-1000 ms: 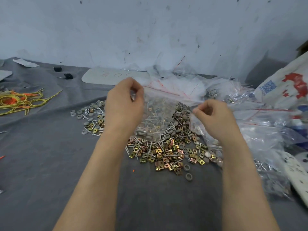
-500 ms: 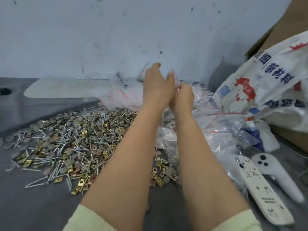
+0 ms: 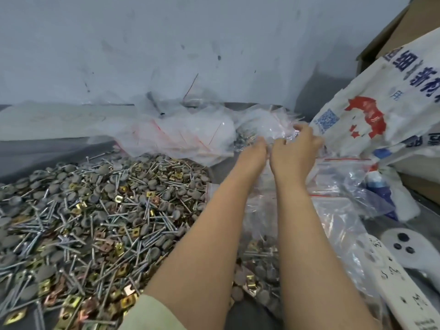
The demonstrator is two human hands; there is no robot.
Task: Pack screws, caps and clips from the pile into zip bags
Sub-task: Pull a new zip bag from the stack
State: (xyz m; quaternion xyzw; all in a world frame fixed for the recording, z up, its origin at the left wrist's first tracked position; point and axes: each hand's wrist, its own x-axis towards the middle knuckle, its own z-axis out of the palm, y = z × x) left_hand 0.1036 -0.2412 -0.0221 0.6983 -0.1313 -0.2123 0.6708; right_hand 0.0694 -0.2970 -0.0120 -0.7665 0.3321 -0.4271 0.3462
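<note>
A big pile of screws, grey caps and brass clips (image 3: 107,210) covers the grey cloth at the left. Both arms reach forward over it to the back right. My right hand (image 3: 297,148) grips the top of a clear zip bag (image 3: 273,122) that rests on a heap of filled bags. My left hand (image 3: 254,153) is pressed close beside it, with its fingertips buried in the plastic. Another filled bag (image 3: 262,258) with screws and clips lies under my forearms.
Empty red-striped zip bags (image 3: 185,134) are heaped against the wall. A printed woven sack (image 3: 381,103) and a cardboard box (image 3: 404,32) stand at the right. Two white controllers (image 3: 392,289) lie at the lower right. A white board (image 3: 47,122) lies at the back left.
The hands held a filled bag open over the pile, then raised it to the right. Now both have lowered it onto the bag heap at the back right.
</note>
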